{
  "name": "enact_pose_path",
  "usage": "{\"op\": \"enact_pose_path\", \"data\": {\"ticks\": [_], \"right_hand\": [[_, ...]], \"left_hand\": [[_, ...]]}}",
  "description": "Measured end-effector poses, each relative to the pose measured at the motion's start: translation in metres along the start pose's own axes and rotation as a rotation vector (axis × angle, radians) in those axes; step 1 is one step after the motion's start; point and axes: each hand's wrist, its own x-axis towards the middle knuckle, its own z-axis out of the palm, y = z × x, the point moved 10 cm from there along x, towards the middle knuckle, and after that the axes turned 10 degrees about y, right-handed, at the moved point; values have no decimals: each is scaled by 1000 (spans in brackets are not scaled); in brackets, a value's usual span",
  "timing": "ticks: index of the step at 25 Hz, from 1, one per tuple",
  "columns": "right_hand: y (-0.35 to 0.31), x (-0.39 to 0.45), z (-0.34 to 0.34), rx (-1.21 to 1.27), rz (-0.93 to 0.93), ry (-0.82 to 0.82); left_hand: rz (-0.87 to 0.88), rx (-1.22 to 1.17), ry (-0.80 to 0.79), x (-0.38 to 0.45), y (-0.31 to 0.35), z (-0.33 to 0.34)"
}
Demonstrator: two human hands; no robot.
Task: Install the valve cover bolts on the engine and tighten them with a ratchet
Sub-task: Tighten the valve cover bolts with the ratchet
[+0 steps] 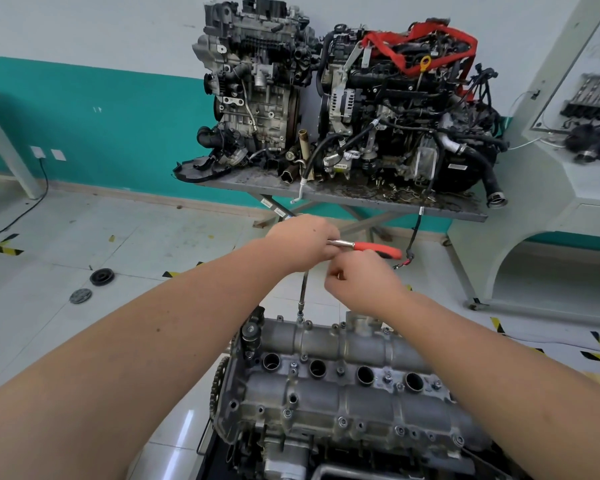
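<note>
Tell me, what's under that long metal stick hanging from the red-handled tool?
The extension bar drops from the ratchet onto a bolt at the valve cover's far edge. The left hand covers the ratchet's head, hiding that joint.

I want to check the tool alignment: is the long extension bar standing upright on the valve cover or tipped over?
Roughly upright: the extension bar runs almost vertically from the left hand down to the valve cover.

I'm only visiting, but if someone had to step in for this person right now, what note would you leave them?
Left hand grips the head of the ratchet; right hand is at its red handle, fingers curled, grip unclear.
The extension runs down onto a bolt at the far edge of the valve cover.
Done: many bolts sit in their holes.
Left: tighten this bolt, then check the others; their tightness cannot be judged.
</note>
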Motion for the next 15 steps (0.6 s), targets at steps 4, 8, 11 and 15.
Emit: {"op": "enact_pose_path", "data": {"ticks": [4, 8, 11, 15], "right_hand": [[-61, -18, -68, 99, -279, 310], [-63, 15, -68, -72, -287, -14], [-61, 31, -65, -209, -359, -124], [-49, 32, -47, -236, -346, -189]], "left_hand": [[46, -85, 102, -8, 2, -5], [-37, -348, 97, -11, -10, 7], [-103, -591, 98, -11, -24, 6], [-64, -663, 98, -19, -20, 6]]}}
